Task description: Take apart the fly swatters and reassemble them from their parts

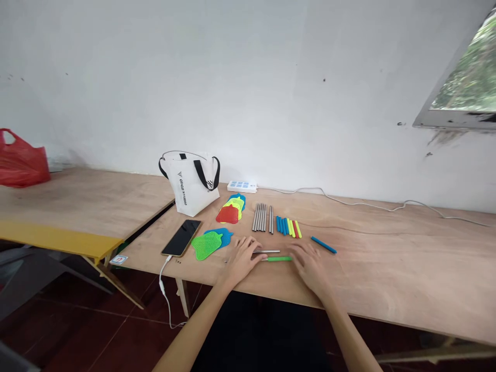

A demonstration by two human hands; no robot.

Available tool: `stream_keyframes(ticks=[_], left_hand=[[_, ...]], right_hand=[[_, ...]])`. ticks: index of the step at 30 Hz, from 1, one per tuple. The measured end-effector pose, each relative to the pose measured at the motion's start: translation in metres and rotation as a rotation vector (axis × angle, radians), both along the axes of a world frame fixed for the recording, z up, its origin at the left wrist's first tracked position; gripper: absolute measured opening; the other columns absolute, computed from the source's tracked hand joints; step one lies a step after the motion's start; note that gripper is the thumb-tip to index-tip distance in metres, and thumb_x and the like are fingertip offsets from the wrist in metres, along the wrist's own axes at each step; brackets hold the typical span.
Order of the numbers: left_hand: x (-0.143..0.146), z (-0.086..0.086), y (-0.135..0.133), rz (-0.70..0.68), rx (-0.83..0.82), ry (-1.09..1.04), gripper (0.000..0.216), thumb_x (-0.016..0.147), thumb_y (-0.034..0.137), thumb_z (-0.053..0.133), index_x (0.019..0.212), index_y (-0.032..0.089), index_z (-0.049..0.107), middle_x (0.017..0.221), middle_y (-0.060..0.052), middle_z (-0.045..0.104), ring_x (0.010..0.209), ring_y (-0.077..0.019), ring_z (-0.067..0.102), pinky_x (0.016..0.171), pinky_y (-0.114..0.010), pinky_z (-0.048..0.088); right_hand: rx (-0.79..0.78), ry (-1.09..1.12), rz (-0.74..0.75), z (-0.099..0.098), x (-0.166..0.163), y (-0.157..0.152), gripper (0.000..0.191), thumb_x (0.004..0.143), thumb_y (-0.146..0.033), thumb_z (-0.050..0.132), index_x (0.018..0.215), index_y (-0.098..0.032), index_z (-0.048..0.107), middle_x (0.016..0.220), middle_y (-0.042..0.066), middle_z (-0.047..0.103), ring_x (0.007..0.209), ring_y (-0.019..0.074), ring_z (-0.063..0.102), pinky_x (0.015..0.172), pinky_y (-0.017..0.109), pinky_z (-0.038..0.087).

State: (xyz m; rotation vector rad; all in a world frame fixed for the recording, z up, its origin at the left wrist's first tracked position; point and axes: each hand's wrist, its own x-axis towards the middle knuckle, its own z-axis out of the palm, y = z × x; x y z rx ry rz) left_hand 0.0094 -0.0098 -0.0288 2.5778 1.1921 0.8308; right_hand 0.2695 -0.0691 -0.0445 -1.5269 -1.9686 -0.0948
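Observation:
My left hand [243, 261] is low over the wooden tabletop, its fingers curled and its thumb along the metal end of a rod with a green grip [279, 259]. At the other end of that grip, the fingers of my right hand [309, 263] are bent over it, and their tips are partly hidden. A bare metal tube [273, 251] lies just beyond the rod, one end under my left fingers. Beside my left hand are a green fly swatter head [207, 246] and a blue fly swatter head [225, 236], overlapping. A loose blue grip [324, 244] lies beyond my right hand.
Further back lie several metal tubes [259, 217], a row of coloured grips [289, 227] and a red fly swatter head [228, 214] on yellow and blue ones. A phone [181, 237] with a cable, a white bag [189, 186] and a power strip [242, 186] stand left and behind.

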Motion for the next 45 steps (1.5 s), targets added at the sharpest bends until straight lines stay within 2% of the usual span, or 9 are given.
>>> stream_keyframes(ticks=[4, 7, 12, 17, 21, 24, 30, 34, 45], left_hand=[[0.0, -0.003, 0.001, 0.055, -0.021, 0.02, 0.032, 0.101, 0.051, 0.053, 0.101, 0.022, 0.065, 0.107, -0.003, 0.063, 0.103, -0.0233, 0.058, 0.093, -0.041, 0.036], [0.001, -0.005, 0.002, 0.038, -0.022, 0.041, 0.036, 0.103, 0.052, 0.047, 0.094, 0.021, 0.061, 0.1, -0.003, 0.062, 0.097, -0.0223, 0.058, 0.088, -0.038, 0.037], [0.001, -0.006, 0.003, -0.026, -0.036, 0.035, 0.038, 0.102, 0.054, 0.05, 0.087, 0.02, 0.053, 0.09, -0.002, 0.061, 0.086, -0.0202, 0.055, 0.079, -0.034, 0.037], [0.001, -0.01, 0.003, -0.072, -0.046, 0.018, 0.033, 0.102, 0.051, 0.052, 0.09, 0.021, 0.055, 0.091, -0.001, 0.061, 0.089, -0.0196, 0.056, 0.082, -0.034, 0.038], [0.003, -0.012, 0.003, -0.109, -0.046, 0.01, 0.029, 0.102, 0.048, 0.052, 0.093, 0.021, 0.056, 0.097, -0.001, 0.061, 0.092, -0.0191, 0.057, 0.084, -0.033, 0.041], [0.004, -0.011, 0.002, -0.105, -0.06, -0.012, 0.024, 0.102, 0.045, 0.054, 0.096, 0.022, 0.055, 0.097, -0.001, 0.061, 0.091, -0.0192, 0.057, 0.083, -0.032, 0.042], [0.003, -0.01, 0.002, -0.104, -0.108, -0.053, 0.021, 0.102, 0.043, 0.054, 0.096, 0.023, 0.054, 0.099, -0.001, 0.062, 0.094, -0.0196, 0.058, 0.084, -0.032, 0.043], [0.001, -0.01, 0.002, -0.107, -0.112, -0.05, 0.021, 0.102, 0.042, 0.055, 0.096, 0.023, 0.053, 0.098, 0.0, 0.062, 0.095, -0.0193, 0.058, 0.083, -0.031, 0.043], [0.002, -0.008, 0.001, -0.102, -0.135, -0.07, 0.02, 0.102, 0.041, 0.056, 0.094, 0.023, 0.052, 0.098, 0.0, 0.062, 0.094, -0.0191, 0.058, 0.082, -0.03, 0.043]], right_hand=[[0.074, -0.02, -0.318, -0.016, 0.048, 0.003, 0.038, 0.099, -0.03, 0.039, 0.13, -0.027, 0.061, 0.133, 0.011, 0.063, 0.121, 0.0293, 0.057, 0.1, 0.05, 0.044], [0.017, -0.036, -0.514, -0.027, 0.073, 0.002, 0.039, 0.097, -0.037, 0.041, 0.129, -0.026, 0.061, 0.132, 0.014, 0.063, 0.119, 0.0327, 0.056, 0.098, 0.055, 0.042], [-0.081, 0.005, -0.512, -0.03, 0.075, 0.002, 0.036, 0.097, -0.046, 0.038, 0.113, -0.025, 0.062, 0.115, 0.012, 0.068, 0.11, 0.0327, 0.059, 0.096, 0.055, 0.042], [-0.077, 0.015, -0.53, -0.031, 0.073, 0.003, 0.04, 0.095, -0.05, 0.039, 0.113, -0.023, 0.063, 0.114, 0.015, 0.066, 0.11, 0.0349, 0.059, 0.093, 0.055, 0.043], [-0.046, 0.163, -0.425, -0.035, 0.078, 0.008, 0.029, 0.092, -0.042, 0.044, 0.101, -0.024, 0.065, 0.103, 0.011, 0.068, 0.102, 0.0314, 0.062, 0.091, 0.053, 0.046], [-0.029, 0.315, -0.295, -0.035, 0.078, 0.012, 0.028, 0.091, -0.037, 0.045, 0.105, -0.022, 0.064, 0.099, 0.009, 0.071, 0.093, 0.0266, 0.065, 0.088, 0.047, 0.05], [-0.087, 0.387, -0.01, -0.015, 0.055, 0.007, 0.033, 0.099, -0.04, 0.042, 0.114, -0.025, 0.068, 0.115, 0.007, 0.072, 0.11, 0.0246, 0.065, 0.098, 0.046, 0.051], [-0.162, 0.355, 0.194, -0.004, 0.038, 0.001, 0.034, 0.102, -0.037, 0.039, 0.112, -0.028, 0.071, 0.114, 0.006, 0.071, 0.111, 0.0231, 0.064, 0.101, 0.044, 0.051], [-0.076, 0.232, 0.187, -0.005, 0.012, 0.001, 0.037, 0.099, -0.02, 0.039, 0.116, -0.03, 0.071, 0.108, 0.006, 0.069, 0.103, 0.0244, 0.063, 0.094, 0.044, 0.053]])
